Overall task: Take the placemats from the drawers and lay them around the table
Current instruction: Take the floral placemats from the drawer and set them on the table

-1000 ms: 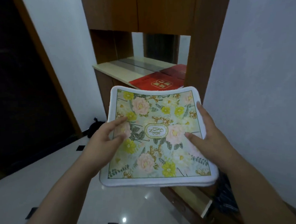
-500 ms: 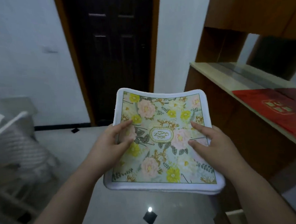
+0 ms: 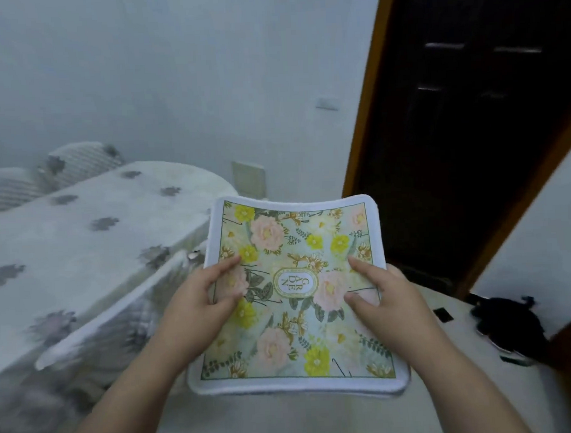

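Two hands hold the floral placemats flat in the air: left hand and right hand, each grip clamped on a side edge. Left of the grip stands the cloth-covered counter; beyond it, a dark door.

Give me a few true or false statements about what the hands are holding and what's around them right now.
1. Both hands grip the floral placemat stack, left hand on its left side, right hand on its right. True.
2. A placemat already lies on the table. False: only its flower-patterned cloth shows.
3. The table is to the person's left. True.
4. The dark door is to the left of the table. False: it is on the right.
5. The placemat label reads GARDEN. True.
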`<state>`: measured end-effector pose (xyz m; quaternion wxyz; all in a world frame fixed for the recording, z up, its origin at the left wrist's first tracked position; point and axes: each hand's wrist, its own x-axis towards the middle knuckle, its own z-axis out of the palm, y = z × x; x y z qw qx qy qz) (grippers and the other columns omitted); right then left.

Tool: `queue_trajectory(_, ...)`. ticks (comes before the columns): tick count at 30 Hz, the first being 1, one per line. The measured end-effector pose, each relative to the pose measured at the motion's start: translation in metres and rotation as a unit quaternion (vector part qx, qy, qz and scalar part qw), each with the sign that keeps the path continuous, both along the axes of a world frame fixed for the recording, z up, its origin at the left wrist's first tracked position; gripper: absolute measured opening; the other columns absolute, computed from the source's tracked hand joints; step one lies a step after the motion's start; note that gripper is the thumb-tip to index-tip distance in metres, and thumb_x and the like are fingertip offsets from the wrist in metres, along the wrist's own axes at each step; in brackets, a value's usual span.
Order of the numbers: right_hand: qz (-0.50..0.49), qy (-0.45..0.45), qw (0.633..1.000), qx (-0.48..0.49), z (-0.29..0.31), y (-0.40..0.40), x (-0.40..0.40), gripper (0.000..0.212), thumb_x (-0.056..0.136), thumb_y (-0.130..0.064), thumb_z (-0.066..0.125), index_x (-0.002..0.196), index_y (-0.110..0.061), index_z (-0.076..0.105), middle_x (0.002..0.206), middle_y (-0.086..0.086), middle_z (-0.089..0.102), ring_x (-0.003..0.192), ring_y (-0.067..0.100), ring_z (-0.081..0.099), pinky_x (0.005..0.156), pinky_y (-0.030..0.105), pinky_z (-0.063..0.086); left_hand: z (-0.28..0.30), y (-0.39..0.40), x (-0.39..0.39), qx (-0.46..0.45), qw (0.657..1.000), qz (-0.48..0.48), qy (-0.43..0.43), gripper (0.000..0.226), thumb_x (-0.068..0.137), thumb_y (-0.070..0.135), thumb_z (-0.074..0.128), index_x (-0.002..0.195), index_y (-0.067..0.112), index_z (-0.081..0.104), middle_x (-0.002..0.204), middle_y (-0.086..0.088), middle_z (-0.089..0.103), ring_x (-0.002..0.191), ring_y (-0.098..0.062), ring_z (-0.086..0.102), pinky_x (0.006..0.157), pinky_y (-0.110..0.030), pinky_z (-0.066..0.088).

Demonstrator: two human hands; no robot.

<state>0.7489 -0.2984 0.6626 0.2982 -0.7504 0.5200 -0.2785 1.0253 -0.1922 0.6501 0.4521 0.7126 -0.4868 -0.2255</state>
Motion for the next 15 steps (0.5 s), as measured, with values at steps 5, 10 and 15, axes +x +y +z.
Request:
queue_trajectory(5,0.109,0.007,0.994,0.023,-0.019,-0.057,0.095,0.055,0.090,-0.033,0.069,0.140,-0.046,0.052,0.130,-0.014,0.047,0.113,0.005,0.054,0.091,0.021,0.044,-0.009,0.007,0.060,0.026,0.994,0.103,0.035,0.058,0.089,0.019,0.072,0.133,0.054,0.058,0.132,0.020,0.055,0.122,-0.008,0.057,0.105,-0.041,0.050)
queue_trajectory(10,0.206,0.006,0.978,0.026,-0.026,-0.118,0.178,0.052,0.089,-0.033,0.071,0.137,-0.047,0.055,0.129,-0.012,0.049,0.115,0.008,0.056,0.099,0.029,0.049,-0.011,-0.012,0.106,0.027,0.980,0.196,0.013,0.064,0.086,0.007,0.070,0.136,0.045,0.059,0.123,0.024,0.052,0.117,-0.007,0.056,0.102,-0.032,0.047)
queue_trajectory(15,0.290,0.006,0.957,0.010,-0.010,-0.191,0.247,0.050,0.090,-0.032,0.070,0.136,-0.046,0.056,0.132,-0.013,0.050,0.120,0.010,0.053,0.102,0.029,0.047,-0.013,-0.053,0.144,0.001,0.958,0.282,0.055,0.064,0.087,0.010,0.070,0.130,0.056,0.059,0.123,0.026,0.053,0.116,-0.009,0.060,0.099,-0.043,0.054)
